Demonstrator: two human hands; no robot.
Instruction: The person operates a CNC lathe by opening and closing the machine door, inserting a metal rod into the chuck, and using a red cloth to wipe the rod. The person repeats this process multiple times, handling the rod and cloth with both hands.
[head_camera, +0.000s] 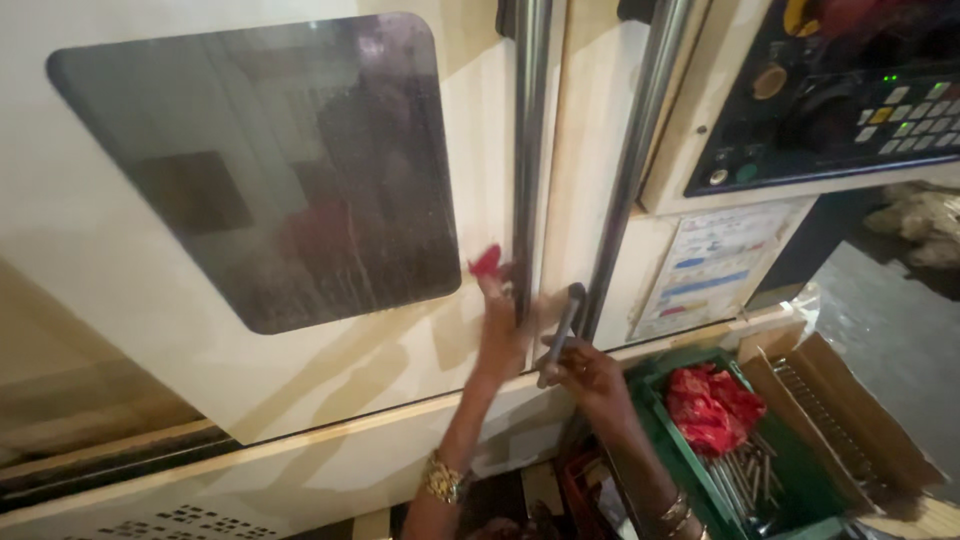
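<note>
Door (250, 200) shut, not yet slid aside: left hand (500, 330) curled round the left bar (530, 150) with a red rag (486, 261) pinched at the fingertips, right hand (585, 370) clamped on a metal rod (562, 335) (more rods waiting in the green crate (670, 440)).

We found the scene warmly and evenly lit from above. The dark window (260, 165) carried hazy reflections and smears; the steel door bars (531, 130) showed bright glare streaks. Both hands were motion-blurred. Straight edges bowed toward the frame's borders, and the lower corners fell dim.
</note>
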